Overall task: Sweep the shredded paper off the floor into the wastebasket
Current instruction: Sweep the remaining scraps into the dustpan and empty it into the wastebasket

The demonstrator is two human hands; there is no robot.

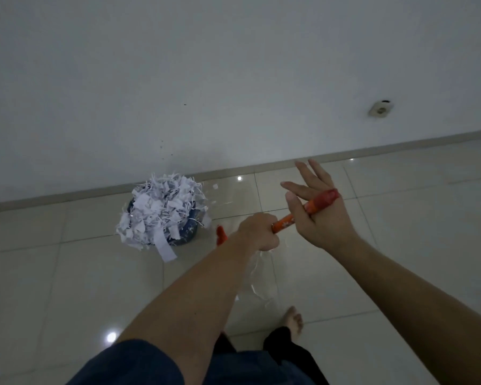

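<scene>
A blue wastebasket stands on the tiled floor near the wall, heaped with white shredded paper that spills over its rim. My left hand grips the orange broom handle low down. The handle's red top end lies against my right hand, whose fingers are spread and straight. A piece of the orange broom shows below my left forearm, beside the basket. One small paper scrap lies on the floor behind the basket.
A white wall with a baseboard runs close behind the basket, and a socket sits on the wall at the right. Clear plastic film hangs under my left hand. My bare foot stands on the glossy tiles.
</scene>
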